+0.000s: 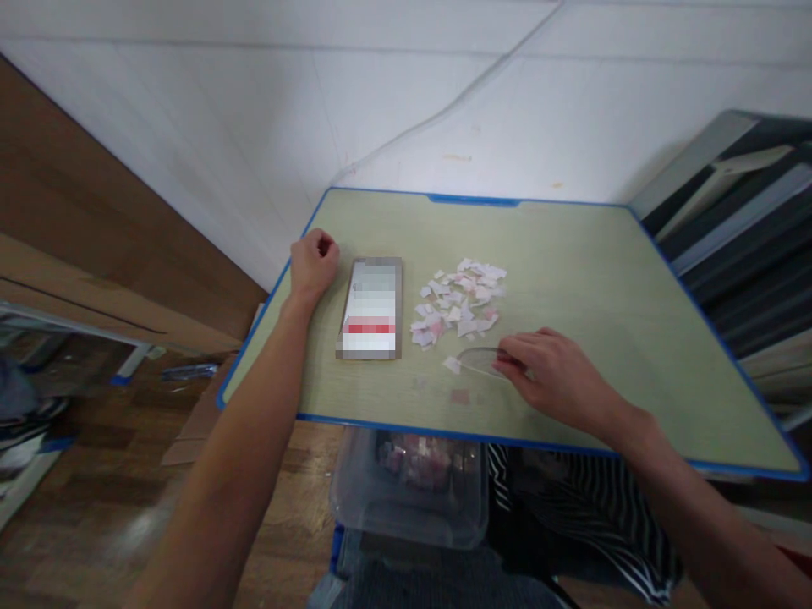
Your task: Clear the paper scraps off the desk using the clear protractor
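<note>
Paper scraps (466,296) lie on the table (584,271); the right hand (558,372) pinches a clear plate (479,360), the left hand (315,264) is loosely clenched. Gathering seems in hand; next move calls for a low edge.

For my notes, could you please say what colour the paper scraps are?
The paper scraps are mostly white, some pinkish, best seen in the head view.

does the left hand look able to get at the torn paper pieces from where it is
Probably, but not straight along the tabletop: the phone lies between the left hand and the paper pieces, so it would likely need to lift over or go around it.
</note>
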### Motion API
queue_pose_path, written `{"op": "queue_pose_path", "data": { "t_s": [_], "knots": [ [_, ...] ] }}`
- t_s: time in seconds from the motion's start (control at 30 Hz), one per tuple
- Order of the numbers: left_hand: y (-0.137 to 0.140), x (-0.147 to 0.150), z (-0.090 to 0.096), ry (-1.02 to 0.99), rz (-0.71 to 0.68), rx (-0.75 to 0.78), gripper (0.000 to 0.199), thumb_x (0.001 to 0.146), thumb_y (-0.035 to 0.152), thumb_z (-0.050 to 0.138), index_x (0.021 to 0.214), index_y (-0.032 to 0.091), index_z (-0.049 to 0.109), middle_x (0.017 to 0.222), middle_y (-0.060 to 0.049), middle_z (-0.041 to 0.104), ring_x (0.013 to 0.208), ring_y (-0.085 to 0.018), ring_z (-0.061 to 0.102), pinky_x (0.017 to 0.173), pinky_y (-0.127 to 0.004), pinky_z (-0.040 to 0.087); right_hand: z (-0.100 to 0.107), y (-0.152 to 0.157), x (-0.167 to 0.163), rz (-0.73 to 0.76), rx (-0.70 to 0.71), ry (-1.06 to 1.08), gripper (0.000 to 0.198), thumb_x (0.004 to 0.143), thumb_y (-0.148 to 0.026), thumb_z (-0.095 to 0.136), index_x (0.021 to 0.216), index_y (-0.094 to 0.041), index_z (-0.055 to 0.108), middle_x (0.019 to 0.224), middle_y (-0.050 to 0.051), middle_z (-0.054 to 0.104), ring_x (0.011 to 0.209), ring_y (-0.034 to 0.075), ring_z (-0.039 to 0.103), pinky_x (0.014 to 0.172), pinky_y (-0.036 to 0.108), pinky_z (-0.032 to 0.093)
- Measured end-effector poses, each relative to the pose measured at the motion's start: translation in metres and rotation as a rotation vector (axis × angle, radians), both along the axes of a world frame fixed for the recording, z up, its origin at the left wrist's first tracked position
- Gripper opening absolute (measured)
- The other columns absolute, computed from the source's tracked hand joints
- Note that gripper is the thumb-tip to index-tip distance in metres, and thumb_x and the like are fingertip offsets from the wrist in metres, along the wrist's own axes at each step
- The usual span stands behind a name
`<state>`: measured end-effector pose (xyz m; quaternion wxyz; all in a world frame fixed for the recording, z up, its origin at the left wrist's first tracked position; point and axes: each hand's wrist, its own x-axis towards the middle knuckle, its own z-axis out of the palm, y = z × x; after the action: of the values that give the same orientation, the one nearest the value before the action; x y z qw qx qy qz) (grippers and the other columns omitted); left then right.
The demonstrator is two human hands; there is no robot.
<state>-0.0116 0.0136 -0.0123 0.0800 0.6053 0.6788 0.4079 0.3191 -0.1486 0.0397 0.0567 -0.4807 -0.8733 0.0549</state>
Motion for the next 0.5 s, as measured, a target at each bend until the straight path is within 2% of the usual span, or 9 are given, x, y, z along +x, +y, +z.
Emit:
{"op": "queue_pose_path", "data": {
  "t_s": [0.23,0.4,0.5],
  "knots": [
    [0.000,0.000,0.000,0.004,0.003,0.010,0.007,0.071,0.018,0.048,0.066,0.023,0.047,0.064,0.000,0.053,0.066,-0.015,0.049,0.071,-0.030,0.044,-0.001,-0.004,0.006,-0.037,0.021,0.119,0.022,0.090,-0.022,0.045,0.072,-0.019,0.056,0.066,0.004,0.063,0.062,0.019,0.057,0.067,0.031,0.039],
    [0.000,0.000,0.000,0.010,-0.002,0.008,0.006,0.071,0.019,0.048,0.067,0.023,0.047,0.066,-0.001,0.054,0.067,-0.015,0.050,0.072,-0.030,0.044,-0.002,-0.007,0.008,-0.014,-0.028,0.092,0.024,0.091,-0.024,0.043,0.071,-0.020,0.056,0.064,0.004,0.060,0.061,0.020,0.058,0.065,0.031,0.040],
    [0.000,0.000,0.001,0.004,-0.002,-0.005,0.005,0.071,0.019,0.048,0.067,0.023,0.047,0.066,-0.001,0.053,0.067,-0.015,0.050,0.072,-0.030,0.044,0.002,-0.011,0.020,-0.055,-0.061,0.085,0.026,0.091,-0.027,0.043,0.068,-0.021,0.054,0.061,0.004,0.060,0.059,0.020,0.057,0.061,0.031,0.040]
  ]
}}
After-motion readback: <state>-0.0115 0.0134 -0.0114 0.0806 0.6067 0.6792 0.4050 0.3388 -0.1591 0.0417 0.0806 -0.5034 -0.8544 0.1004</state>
